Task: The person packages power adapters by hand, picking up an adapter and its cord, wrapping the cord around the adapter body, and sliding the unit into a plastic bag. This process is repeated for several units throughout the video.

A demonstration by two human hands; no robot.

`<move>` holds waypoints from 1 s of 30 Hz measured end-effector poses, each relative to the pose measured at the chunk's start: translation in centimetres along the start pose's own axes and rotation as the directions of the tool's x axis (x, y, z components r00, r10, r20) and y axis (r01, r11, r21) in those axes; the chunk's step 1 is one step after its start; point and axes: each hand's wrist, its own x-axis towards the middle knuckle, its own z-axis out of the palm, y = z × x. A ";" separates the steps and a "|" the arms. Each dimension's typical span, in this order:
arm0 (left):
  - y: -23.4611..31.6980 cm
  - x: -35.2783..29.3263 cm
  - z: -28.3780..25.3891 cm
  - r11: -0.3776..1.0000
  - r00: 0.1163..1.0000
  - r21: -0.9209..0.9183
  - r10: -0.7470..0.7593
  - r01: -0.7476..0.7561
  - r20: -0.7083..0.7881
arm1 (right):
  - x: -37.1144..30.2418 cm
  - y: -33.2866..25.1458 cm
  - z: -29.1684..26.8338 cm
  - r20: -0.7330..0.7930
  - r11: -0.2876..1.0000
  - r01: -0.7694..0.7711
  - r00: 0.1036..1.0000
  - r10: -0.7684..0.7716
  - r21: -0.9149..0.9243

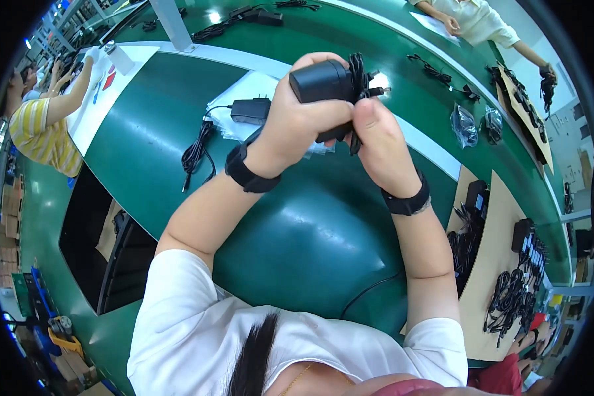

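Above the green table (290, 224) my left hand (290, 129) is closed around a black power adapter (319, 80). My right hand (381, 142) is closed on the adapter's black cable (357, 76), which is folded into a bundle against the adapter's side. A connector end (378, 91) sticks out past my right thumb. Part of a black piece shows below my left fingers; I cannot make out its shape. Beside my left wrist, a second black adapter (249, 111) with its coiled cable (195, 150) lies by a pile of clear plastic bags (234, 89).
To the right, cardboard sheets (488, 231) carry rows of adapters and cables (508, 300). Bagged cables (464, 125) lie on the far belt. A black bin (105, 244) stands at left. One co-worker (475, 23) holds cables at upper right; another (46, 132) sits at left.
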 end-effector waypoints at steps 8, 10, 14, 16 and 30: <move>-2.9 1.1 -0.2 0.973 0.959 -0.229 0.063 0.002 0.277 | 1.0 -0.1 -2.2 0.080 0.867 0.372 0.927 -0.367 -0.330; -4.7 1.7 -1.1 0.979 0.949 -0.203 0.039 0.026 0.312 | 1.2 -0.5 -3.4 -0.110 0.906 0.200 0.960 -0.257 -0.373; -6.5 0.3 -3.4 0.315 0.979 0.933 -0.048 -0.175 0.200 | 0.7 -4.0 -6.9 -0.197 0.908 0.359 0.895 -0.401 -0.217; -7.0 0.4 -3.5 0.099 0.963 0.985 -0.217 -0.144 0.163 | -1.3 -7.2 -6.5 -0.250 0.828 0.450 0.804 -0.539 -0.335; -6.1 1.1 -6.4 0.020 0.932 0.998 -0.358 0.059 -0.048 | -3.6 -9.6 -7.0 -0.320 0.686 0.492 0.634 -0.704 -0.535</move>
